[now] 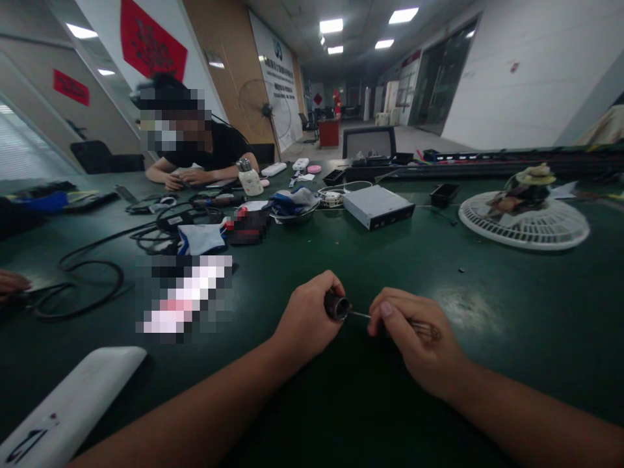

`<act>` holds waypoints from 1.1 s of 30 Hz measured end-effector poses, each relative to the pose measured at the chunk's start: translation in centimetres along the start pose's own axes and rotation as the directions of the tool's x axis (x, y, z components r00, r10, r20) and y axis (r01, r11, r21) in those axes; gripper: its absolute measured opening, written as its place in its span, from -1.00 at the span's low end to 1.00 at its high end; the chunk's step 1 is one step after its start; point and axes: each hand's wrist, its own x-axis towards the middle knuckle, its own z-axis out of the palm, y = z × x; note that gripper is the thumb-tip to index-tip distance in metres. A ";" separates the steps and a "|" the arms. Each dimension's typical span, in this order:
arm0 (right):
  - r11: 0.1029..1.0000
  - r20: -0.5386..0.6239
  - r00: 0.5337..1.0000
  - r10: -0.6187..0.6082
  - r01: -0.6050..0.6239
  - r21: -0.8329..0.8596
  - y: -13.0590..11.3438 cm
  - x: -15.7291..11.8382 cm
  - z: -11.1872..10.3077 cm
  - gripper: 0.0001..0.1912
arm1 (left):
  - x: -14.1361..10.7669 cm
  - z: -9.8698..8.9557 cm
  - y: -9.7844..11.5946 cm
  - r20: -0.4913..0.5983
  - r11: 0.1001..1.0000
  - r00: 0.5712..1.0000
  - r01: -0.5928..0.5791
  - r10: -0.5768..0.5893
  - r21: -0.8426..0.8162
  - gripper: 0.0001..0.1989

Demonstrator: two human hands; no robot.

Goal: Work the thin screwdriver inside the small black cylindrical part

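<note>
Item one, nearest: the left hand (307,318) with fingers curled closed around a short dark cylindrical part (337,305), held just above the dark green worktable (487,338), its open end facing right. Item two: the right hand (414,341), thumb and fingertips pressed together in a pinch on what appears to be a small screwdriver (425,331), its thin steel shaft reaching across to the cylinder's open end. The cylinder looks light and stiff, best held around its body as now; the slim shaft seems fine enough to want a light grip near the handle. Beside the hands: a white plastic casing (68,403) at lower left and a pixelated object (185,299), unreadable. Mid-table: looped black cables (88,286), a metal bowl (292,218) holding blue cloth, a silver metal-cased drive unit (377,207), and a white fan guard (524,221) carrying a small figure-like object. At the far side: a seated co-worker (195,146), both hands together on the table edge. Beyond: a pedestal fan (266,110) and a long corridor (370,110).
</note>
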 end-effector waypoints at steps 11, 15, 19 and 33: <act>1.000 -0.037 0.999 0.020 -0.020 0.013 0.3 -0.1 0.0 -0.63 | -0.1 0.2 -0.1 0.001 0.998 0.998 -0.068 0.068 -0.002 -0.77; 0.996 0.054 0.998 0.013 -0.018 0.093 0.4 0.1 -0.1 -0.64 | -0.2 0.3 -0.1 0.011 0.997 0.997 -0.073 0.073 0.002 -0.75; 0.997 0.020 0.999 0.038 -0.039 0.059 0.5 0.1 0.0 -0.56 | -0.3 0.3 -0.1 0.037 0.992 0.993 -0.113 0.112 0.052 -0.75; 0.947 -0.174 0.931 0.321 -0.320 0.035 1.6 0.5 0.2 -0.71 | 0.1 -0.1 0.0 -0.067 0.990 0.998 0.005 0.005 0.144 -0.78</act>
